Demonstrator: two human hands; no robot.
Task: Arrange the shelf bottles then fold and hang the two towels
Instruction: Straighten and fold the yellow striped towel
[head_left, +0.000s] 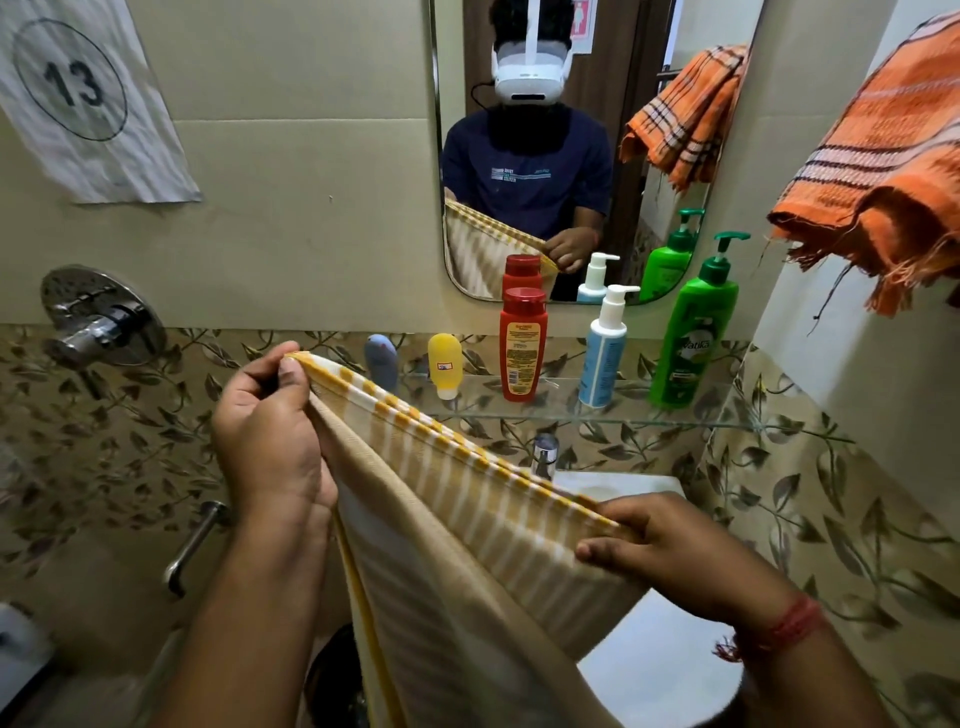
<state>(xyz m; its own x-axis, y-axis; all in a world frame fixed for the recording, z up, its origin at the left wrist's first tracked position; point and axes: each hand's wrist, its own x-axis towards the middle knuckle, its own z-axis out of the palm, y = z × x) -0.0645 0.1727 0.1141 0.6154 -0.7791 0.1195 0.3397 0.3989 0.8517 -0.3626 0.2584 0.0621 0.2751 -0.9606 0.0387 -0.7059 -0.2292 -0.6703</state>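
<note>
The fingers (291, 364) of the left hand (270, 441) are pinched tight on one top corner of the beige and yellow striped towel (467, 519), held high and out toward the wall, while the right hand (670, 545) pinches the other end of the same folded edge, lower and closer to the body. So the towel's top edge runs as its long axis on a slant, from upper left down to lower right, taut between the two grips, and the rest of the cloth hangs down from it in front of the white washbasin (613, 486). I would judge the next fold turns on bringing those two corners together, and the left hand has the farther way to travel. Behind the edge, the glass shelf (571, 410) carries its bottles in a row: a small grey one (382, 361), a yellow one (445, 364), the red bottle (523, 345), the white pump bottle (605, 348) and the green pump bottle (693, 338). The orange checked towel (878, 171) already hangs well up to the right, nearer the right hand.
</note>
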